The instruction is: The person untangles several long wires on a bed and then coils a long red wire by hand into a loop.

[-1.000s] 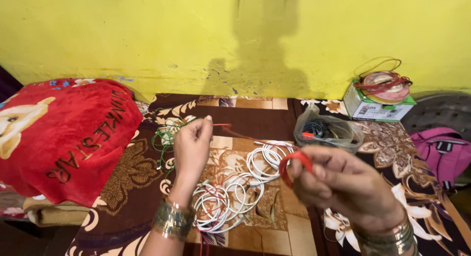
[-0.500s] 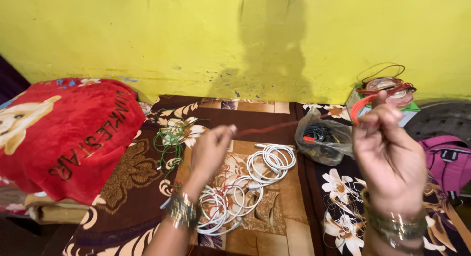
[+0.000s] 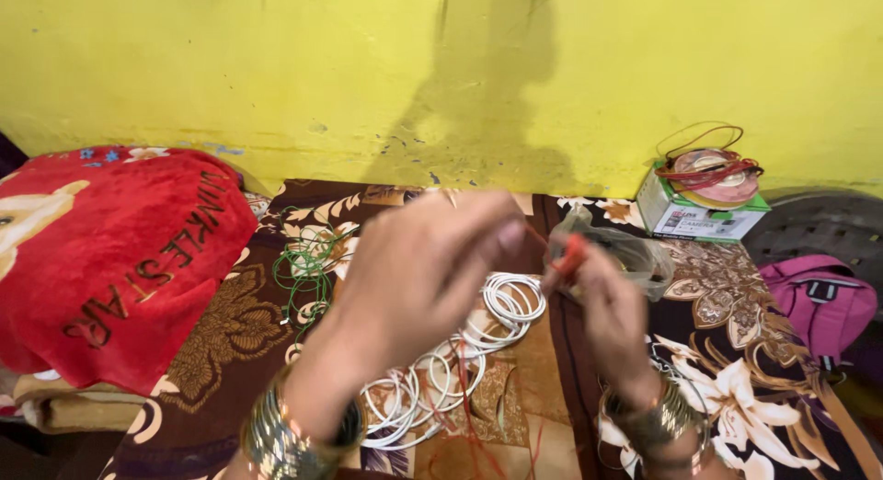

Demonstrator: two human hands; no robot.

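Note:
My left hand (image 3: 428, 264) and my right hand (image 3: 607, 301) are raised close together over a brown floral blanket (image 3: 230, 337). Both pinch a thin red wire (image 3: 568, 257): the right hand grips a small red loop of it, the left hand holds the strand just left of that. More red wire trails down between my wrists. Under my hands lie several white wire coils (image 3: 441, 374). A tangle of green wire (image 3: 308, 264) lies to the left of my left hand.
A red plush blanket (image 3: 110, 250) is heaped at the left. A clear plastic bag (image 3: 635, 255) with dark parts sits behind my right hand. A small box with wire spools (image 3: 704, 200) stands by the yellow wall. A pink bag (image 3: 819, 301) lies at the right.
My right hand came down and left from near the spool box. My left hand rose and moved right to meet it, so both now hold the red wire close together.

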